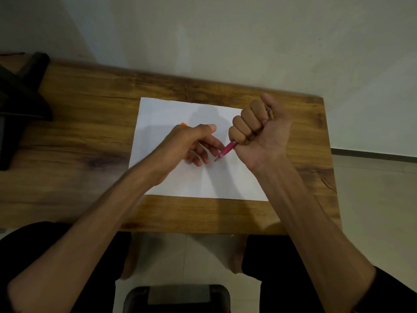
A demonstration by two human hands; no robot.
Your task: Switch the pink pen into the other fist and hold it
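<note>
- Currently, a pink pen (226, 152) is gripped in the right hand (259, 132), whose fingers are curled round the barrel in a fist, palm turned up toward the camera; the tip is pointed down and to the left, just above a white sheet of paper (203, 177)
- The left hand (191, 143) is held over the middle of the paper with fingers loosely spread and nothing gripped in it; its fingertips (217, 147) are seen right beside the pen's tip, though contact cannot be told for sure
- A small orange object (184, 124) is partly hidden behind the left hand, on the paper; what it is cannot be made out
- The paper is laid flat on the wooden counter (90, 132), near its right end, and a dark object (20, 105) is seen at the far left
- For the step in hand, judged to be a handling of the pen's tip end, the barrel is best kept steady in the fist while the free fingers are brought to the tip
- The tip is better kept off the paper, so that no stray mark is left
- A lighter grip nearer the tip would be needed before any writing is done, since a fist gives poor control
</note>
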